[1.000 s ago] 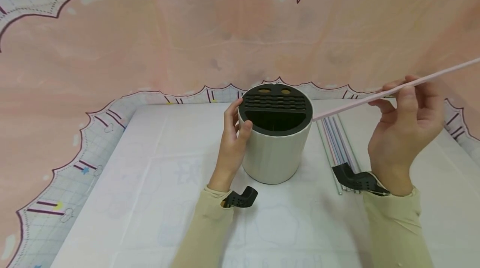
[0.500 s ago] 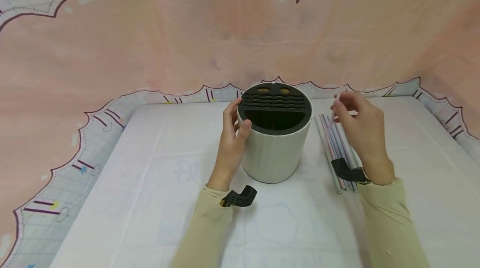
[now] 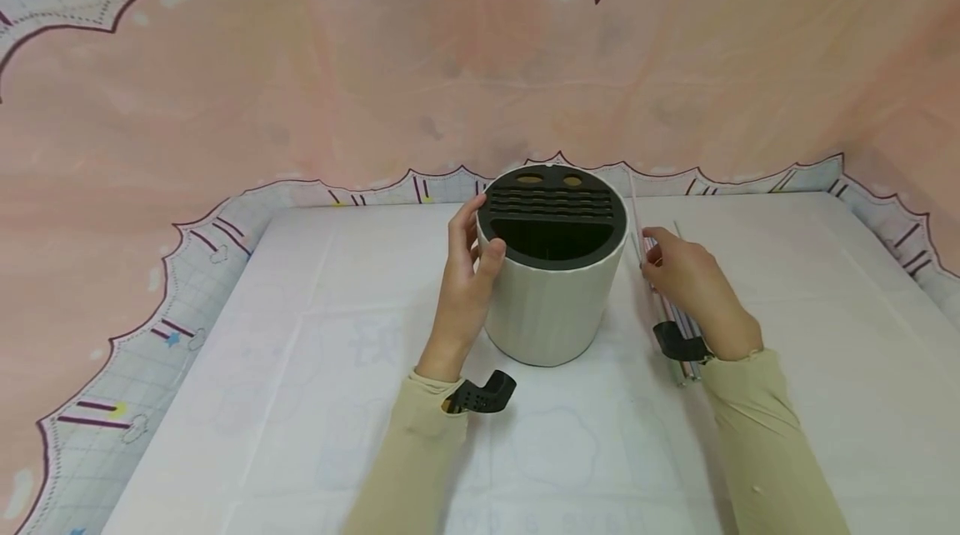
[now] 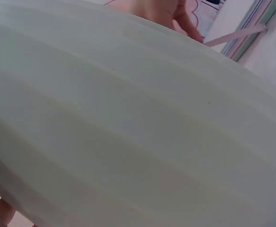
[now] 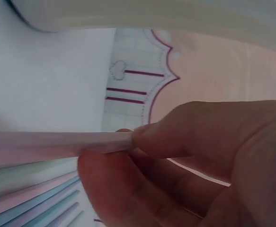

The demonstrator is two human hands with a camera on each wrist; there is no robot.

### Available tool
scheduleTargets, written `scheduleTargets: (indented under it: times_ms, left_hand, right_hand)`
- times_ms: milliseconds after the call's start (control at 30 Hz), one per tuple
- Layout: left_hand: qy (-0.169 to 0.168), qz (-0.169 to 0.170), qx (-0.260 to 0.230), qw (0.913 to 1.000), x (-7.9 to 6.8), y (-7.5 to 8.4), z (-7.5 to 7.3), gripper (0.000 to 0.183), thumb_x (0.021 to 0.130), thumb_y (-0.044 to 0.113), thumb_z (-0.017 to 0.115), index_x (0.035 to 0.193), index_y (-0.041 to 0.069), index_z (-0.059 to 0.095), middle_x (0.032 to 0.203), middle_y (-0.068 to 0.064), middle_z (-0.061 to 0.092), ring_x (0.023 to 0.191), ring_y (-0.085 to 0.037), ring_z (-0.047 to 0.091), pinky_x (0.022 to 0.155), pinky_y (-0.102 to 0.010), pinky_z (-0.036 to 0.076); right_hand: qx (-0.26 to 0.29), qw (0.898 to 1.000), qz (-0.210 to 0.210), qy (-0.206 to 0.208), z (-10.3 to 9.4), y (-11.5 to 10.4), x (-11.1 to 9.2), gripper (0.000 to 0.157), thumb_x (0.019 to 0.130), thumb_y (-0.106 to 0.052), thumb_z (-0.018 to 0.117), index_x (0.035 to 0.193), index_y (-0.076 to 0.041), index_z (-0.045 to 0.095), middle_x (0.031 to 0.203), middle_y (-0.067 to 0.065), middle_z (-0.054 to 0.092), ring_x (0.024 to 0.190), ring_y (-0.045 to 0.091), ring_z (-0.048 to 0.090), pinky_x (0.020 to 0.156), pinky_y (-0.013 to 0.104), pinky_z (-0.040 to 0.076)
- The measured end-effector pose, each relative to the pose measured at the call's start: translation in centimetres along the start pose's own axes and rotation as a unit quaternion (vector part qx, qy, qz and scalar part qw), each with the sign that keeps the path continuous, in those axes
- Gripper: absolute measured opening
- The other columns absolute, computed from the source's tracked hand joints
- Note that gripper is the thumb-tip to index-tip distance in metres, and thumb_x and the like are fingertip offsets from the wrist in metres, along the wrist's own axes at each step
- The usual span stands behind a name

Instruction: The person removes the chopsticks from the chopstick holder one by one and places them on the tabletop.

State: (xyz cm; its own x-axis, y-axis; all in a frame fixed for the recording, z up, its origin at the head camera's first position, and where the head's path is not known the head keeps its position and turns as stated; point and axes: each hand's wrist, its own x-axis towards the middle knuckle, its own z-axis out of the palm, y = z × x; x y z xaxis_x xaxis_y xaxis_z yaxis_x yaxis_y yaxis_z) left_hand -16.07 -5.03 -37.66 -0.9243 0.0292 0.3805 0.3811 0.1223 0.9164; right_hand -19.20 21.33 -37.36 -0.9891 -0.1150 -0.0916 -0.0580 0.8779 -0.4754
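Observation:
A white, round utensil holder [image 3: 551, 314] stands upright on the table, topped by a black lid [image 3: 553, 200] with several narrow slots, two oval holes and a wide opening. My left hand [image 3: 467, 289] grips its left side, thumb in front near the rim. To the right of the holder, my right hand [image 3: 693, 277] pinches a thin pink straw [image 5: 57, 144] between thumb and fingertips. Beneath that hand lies a row of pastel straws [image 3: 687, 372], partly hidden by hand and wrist camera. The holder's wall [image 4: 128, 118] fills most of the left wrist view.
A white cloth [image 3: 315, 402] covers the table. Behind it hangs a peach backdrop [image 3: 360, 85] with a scalloped, grid-patterned border. Each wrist wears a small black camera [image 3: 483, 392].
My right hand has come left and down with the pink straw, from above the right side to beside the holder. The straw has swung upright-ish. My left hand and the holder stay put.

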Motion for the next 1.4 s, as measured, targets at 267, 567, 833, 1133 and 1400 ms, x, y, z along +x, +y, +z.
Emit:
scheduleTargets:
  times_ms: [267, 567, 833, 1133, 1400]
  left_hand:
    - [0.001, -0.002, 0.005, 1.0000, -0.1, 0.0, -0.1, 0.066, 0.077, 0.069, 0.042, 0.134, 0.041, 0.023, 0.138, 0.017, 0.027, 0.128, -0.006, 0.023, 0.101, -0.047, 0.023]
    - [0.004, -0.014, 0.008, 0.9999, -0.2, -0.1, -0.1, 0.065, 0.077, 0.069, 0.043, 0.133, 0.042, 0.023, 0.139, 0.017, 0.026, 0.129, -0.006, 0.022, 0.102, -0.046, 0.022]
    - [0.005, -0.016, 0.010, 0.9998, -0.1, -0.2, -0.1, 0.065, 0.077, 0.068, 0.044, 0.133, 0.043, 0.023, 0.138, 0.018, 0.027, 0.127, -0.004, 0.023, 0.102, -0.043, 0.023]
    - [0.002, -0.032, 0.007, 0.9995, -0.1, -0.9, 0.4, 0.064, 0.076, 0.069, 0.044, 0.132, 0.046, 0.023, 0.138, 0.018, 0.027, 0.127, -0.005, 0.023, 0.102, -0.041, 0.022]
    - [0.004, -0.024, 0.010, 0.9996, -0.2, -1.0, 0.6, 0.062, 0.078, 0.068, 0.043, 0.132, 0.046, 0.022, 0.137, 0.019, 0.028, 0.127, -0.005, 0.024, 0.102, -0.043, 0.022]
  right_hand:
    - [-0.004, 0.998, 0.017, -0.066, 1.3, 1.1, 0.6, 0.054, 0.086, -0.007, 0.053, 0.134, 0.002, 0.030, 0.095, 0.018, 0.056, 0.063, 0.018, 0.056, 0.060, 0.033, 0.045]
    - [-0.025, 0.995, 0.005, -0.093, 2.5, 1.7, 0.6, 0.048, 0.080, -0.002, 0.054, 0.125, 0.005, 0.039, 0.070, 0.008, 0.055, 0.064, 0.021, 0.052, 0.070, 0.040, 0.039]
    - [-0.050, 0.994, 0.003, -0.101, 2.7, 1.6, 0.8, 0.043, 0.075, -0.002, 0.058, 0.116, 0.005, 0.048, 0.065, 0.006, 0.054, 0.065, 0.023, 0.051, 0.061, 0.033, 0.039]
    - [-0.063, 0.992, 0.023, -0.107, 3.1, 1.8, 1.0, 0.050, 0.078, -0.008, 0.061, 0.124, 0.004, 0.044, 0.072, 0.009, 0.056, 0.079, 0.029, 0.052, 0.067, 0.039, 0.041]
    - [-0.043, 0.997, 0.009, -0.067, 2.3, 1.9, 0.9, 0.048, 0.088, -0.022, 0.053, 0.129, -0.001, 0.041, 0.104, 0.020, 0.055, 0.090, 0.032, 0.052, 0.076, 0.049, 0.042]
